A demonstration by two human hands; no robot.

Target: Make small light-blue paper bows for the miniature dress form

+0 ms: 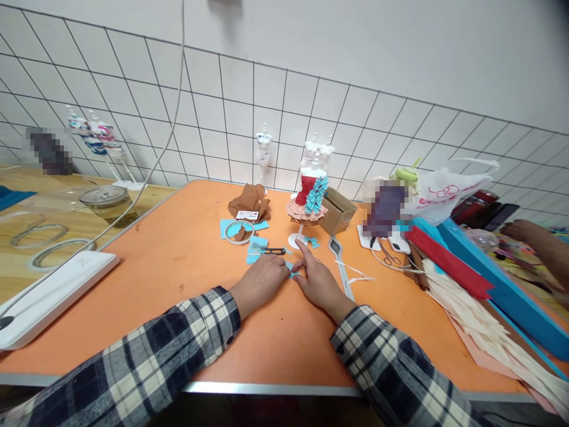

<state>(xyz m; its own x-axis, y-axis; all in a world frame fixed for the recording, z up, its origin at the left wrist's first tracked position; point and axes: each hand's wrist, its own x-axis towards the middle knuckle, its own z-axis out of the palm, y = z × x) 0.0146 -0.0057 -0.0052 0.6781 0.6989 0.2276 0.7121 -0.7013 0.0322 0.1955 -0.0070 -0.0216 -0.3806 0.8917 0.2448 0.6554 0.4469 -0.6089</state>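
Observation:
Between my hands, low over the orange table, is a small light-blue crepe paper piece, mostly covered by fingers. My left hand is closed, its fingertips pinching the piece's left side. My right hand holds the other side with thumb and lower fingers, while its index finger points up. Just beyond my left hand lie black thread snips on blue paper. A small dress form stands ahead, dressed in a red bodice, blue ruffles and a pink-brown skirt. A little blue bow lies by its base.
Behind the snips are a tape roll and brown crumpled paper. A cardboard box, scissors and long paper strips lie rightward. A white power bank with a cable sits left. Another person's arm shows far right.

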